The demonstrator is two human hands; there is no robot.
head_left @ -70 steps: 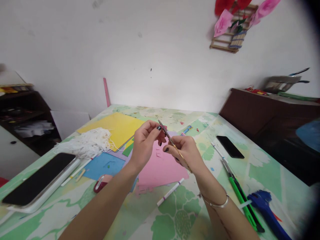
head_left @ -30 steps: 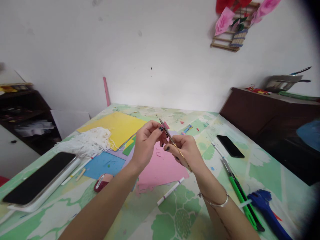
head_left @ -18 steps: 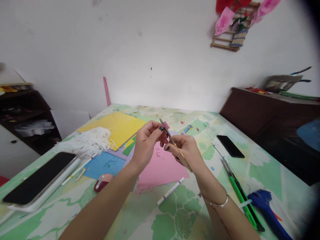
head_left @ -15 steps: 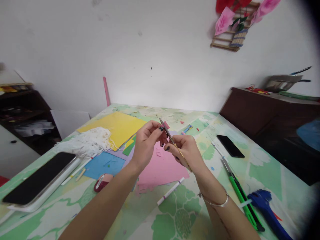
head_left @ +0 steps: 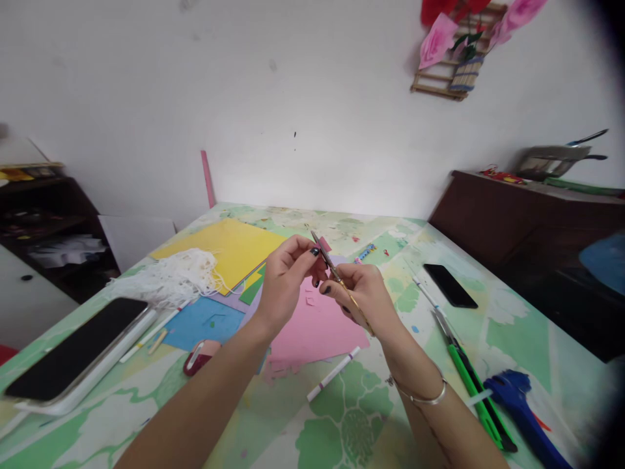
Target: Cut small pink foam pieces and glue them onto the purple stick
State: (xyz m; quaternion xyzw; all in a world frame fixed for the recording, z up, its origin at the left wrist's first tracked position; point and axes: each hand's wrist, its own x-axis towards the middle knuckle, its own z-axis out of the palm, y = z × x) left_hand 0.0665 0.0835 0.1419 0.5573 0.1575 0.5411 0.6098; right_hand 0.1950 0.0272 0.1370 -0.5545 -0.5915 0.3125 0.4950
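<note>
My right hand is closed round a pair of gold-handled scissors, its blades pointing up and to the left. At the blades is a small piece of pink paper, pinched by my left hand; the fingers partly hide it. Both hands are held above a sheet of pink paper on the table. Small pink cuttings lie at that sheet's near edge. A white marker with purple bands rests on the table just in front of it.
Yellow sheets, a heap of white string and blue paper lie to the left. Farther left is a large phone-like device. On the right are a black phone, a green box cutter and a blue glue gun.
</note>
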